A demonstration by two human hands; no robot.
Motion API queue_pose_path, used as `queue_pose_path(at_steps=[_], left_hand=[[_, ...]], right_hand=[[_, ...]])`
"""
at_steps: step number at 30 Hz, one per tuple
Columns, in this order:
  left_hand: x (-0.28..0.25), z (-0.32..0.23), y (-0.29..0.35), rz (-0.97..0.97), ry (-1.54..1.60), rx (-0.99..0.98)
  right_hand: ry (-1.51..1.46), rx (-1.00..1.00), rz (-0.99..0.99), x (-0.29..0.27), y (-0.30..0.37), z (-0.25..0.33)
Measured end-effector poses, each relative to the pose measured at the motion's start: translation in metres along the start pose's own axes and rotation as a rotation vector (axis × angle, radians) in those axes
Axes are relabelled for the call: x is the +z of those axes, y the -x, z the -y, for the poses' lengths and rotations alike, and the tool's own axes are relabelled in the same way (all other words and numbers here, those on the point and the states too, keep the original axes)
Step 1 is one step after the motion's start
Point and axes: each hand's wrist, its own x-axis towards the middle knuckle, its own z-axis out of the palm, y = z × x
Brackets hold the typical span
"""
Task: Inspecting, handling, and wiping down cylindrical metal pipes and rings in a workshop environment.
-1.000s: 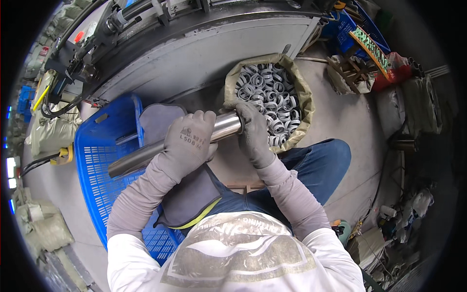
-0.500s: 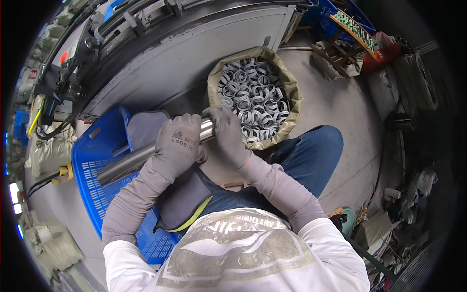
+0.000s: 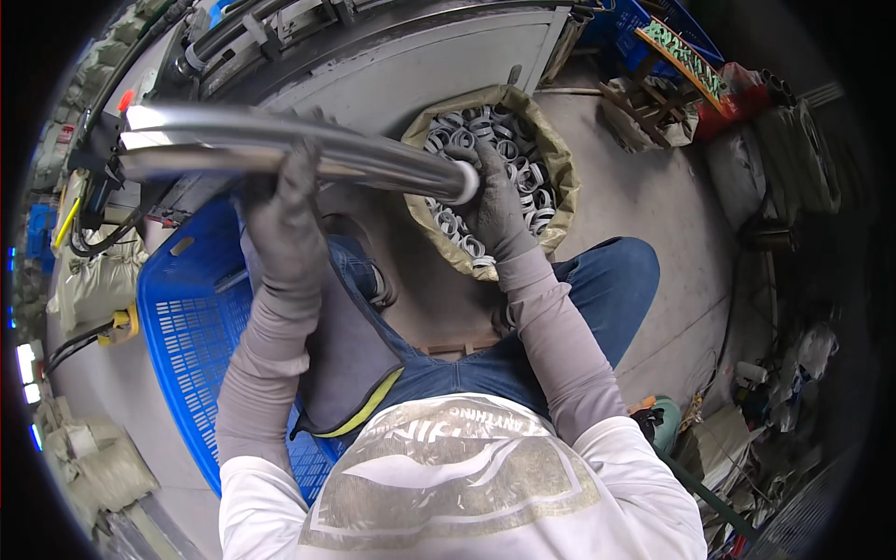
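A shiny metal tube (image 3: 383,159) is raised across the front of me, its left end smeared by motion. My left hand (image 3: 289,201), in a grey glove, is wrapped round the tube's middle. At the tube's right end sits a white ring (image 3: 469,182). My right hand (image 3: 499,205), also gloved, is closed about that end, with its fingers partly hidden. Below it stands an olive sack (image 3: 567,168) with a rolled rim, full of grey-white rings (image 3: 532,177).
A blue plastic basket (image 3: 173,327) stands at my left. A dark pad (image 3: 345,369) covers my left thigh. Ahead is a machine with a grey panel (image 3: 448,79). Bundled sacks (image 3: 103,457) lie at far left; a wooden rack (image 3: 644,112) stands at far right.
The tube has swung up and forward out from over the basket. My right hand has moved right and slightly forward to above the sack; my left hand has moved left and forward.
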Motion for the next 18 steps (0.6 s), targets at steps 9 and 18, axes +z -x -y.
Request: queue_pose_path(at_steps=[9, 18], left_hand=[[-0.006, -0.089, -0.039, 0.633, -1.272, 0.313], [-0.068, -0.034, 0.016, 0.862, -1.585, 0.204]], right_hand=[[2.042, 0.347, -0.145, -0.102, 0.009, -0.066], [1.315, 0.05, -0.219, -0.06, 0.003, -0.035]])
